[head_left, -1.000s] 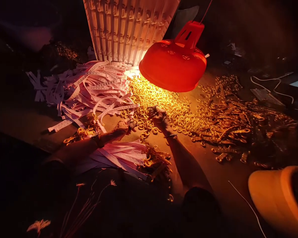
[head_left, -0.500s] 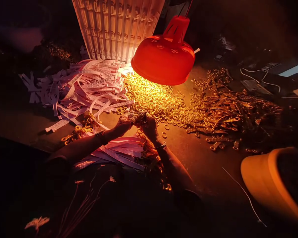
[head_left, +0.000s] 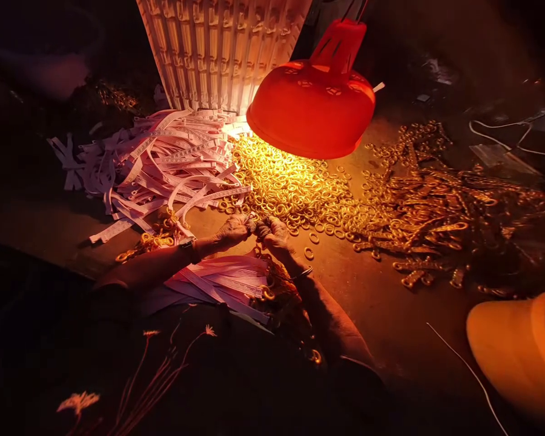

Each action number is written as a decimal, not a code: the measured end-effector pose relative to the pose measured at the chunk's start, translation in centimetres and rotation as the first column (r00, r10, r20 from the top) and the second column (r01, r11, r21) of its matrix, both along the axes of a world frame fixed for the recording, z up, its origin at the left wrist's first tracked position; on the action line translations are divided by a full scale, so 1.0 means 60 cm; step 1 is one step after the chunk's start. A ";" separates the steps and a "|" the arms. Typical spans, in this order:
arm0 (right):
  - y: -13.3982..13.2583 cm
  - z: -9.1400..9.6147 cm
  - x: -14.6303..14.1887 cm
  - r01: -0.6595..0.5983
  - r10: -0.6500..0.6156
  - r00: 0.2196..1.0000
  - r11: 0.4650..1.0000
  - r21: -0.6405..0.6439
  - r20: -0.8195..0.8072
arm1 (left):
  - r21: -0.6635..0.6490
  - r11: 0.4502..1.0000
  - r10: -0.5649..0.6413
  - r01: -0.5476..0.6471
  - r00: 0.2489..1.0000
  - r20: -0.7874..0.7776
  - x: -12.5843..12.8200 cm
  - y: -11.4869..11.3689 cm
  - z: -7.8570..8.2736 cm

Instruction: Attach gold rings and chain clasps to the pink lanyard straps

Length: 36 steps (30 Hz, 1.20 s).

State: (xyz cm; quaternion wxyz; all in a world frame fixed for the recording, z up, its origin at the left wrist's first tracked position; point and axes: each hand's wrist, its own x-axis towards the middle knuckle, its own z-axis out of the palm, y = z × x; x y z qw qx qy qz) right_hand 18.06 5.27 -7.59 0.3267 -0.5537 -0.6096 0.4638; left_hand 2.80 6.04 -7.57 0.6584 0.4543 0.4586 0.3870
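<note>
Fingers of the left hand [head_left: 231, 233] and right hand [head_left: 273, 235] are clenched close together at lower centre on a small item [head_left: 255, 226], mostly hidden and not identifiable. Gold-coloured rings [head_left: 290, 191] are heaped just beyond, under a red lampshade [head_left: 311, 106]. Rings are judged light, stiff and slippery; pinching by the rim is advised. Flexible white strips [head_left: 163, 163] are piled at left.
</note>
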 end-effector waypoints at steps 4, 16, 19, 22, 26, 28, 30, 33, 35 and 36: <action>0.003 -0.007 -0.004 0.036 -0.137 0.957 0.931 0.362 0.257 | -0.222 0.974 -0.040 0.037 0.999 -0.007 -0.011 0.013 0.015; 0.084 0.057 0.045 0.356 -0.291 0.842 0.932 0.063 -0.455 | -0.171 0.984 0.084 -0.059 0.986 0.142 0.005 0.020 0.005; 0.073 0.069 0.050 0.296 -0.235 0.890 0.949 0.105 -0.390 | -0.224 0.974 0.096 -0.045 0.970 0.222 0.000 0.018 0.012; 0.041 0.061 0.034 0.162 -0.111 0.956 0.972 0.172 -0.272 | -0.239 0.971 0.083 -0.025 0.968 0.235 -0.002 0.015 0.022; 0.005 0.047 0.008 0.105 -0.075 0.989 0.961 0.257 -0.124 | -0.250 0.968 0.078 -0.008 0.959 0.274 0.001 0.007 0.029; -0.004 0.044 0.001 0.107 -0.081 0.990 0.964 0.242 -0.114 | -0.283 0.959 0.100 -0.020 0.957 0.271 0.003 0.003 0.032; -0.009 0.043 -0.003 0.106 -0.081 0.989 0.971 0.216 -0.124 | -0.317 0.948 0.110 -0.022 0.959 0.262 0.004 -0.001 0.033; -0.012 0.039 -0.008 0.114 -0.092 0.989 0.974 0.197 -0.116 | -0.317 0.948 0.067 0.022 0.961 0.268 0.005 -0.005 0.032; -0.012 0.033 -0.010 0.129 -0.115 0.990 0.969 0.212 -0.076 | -0.288 0.957 0.037 0.041 0.965 0.260 0.005 -0.008 0.029; -0.011 0.030 -0.010 0.138 -0.132 0.990 0.965 0.225 -0.046 | -0.268 0.962 0.020 0.050 0.968 0.252 0.006 -0.009 0.027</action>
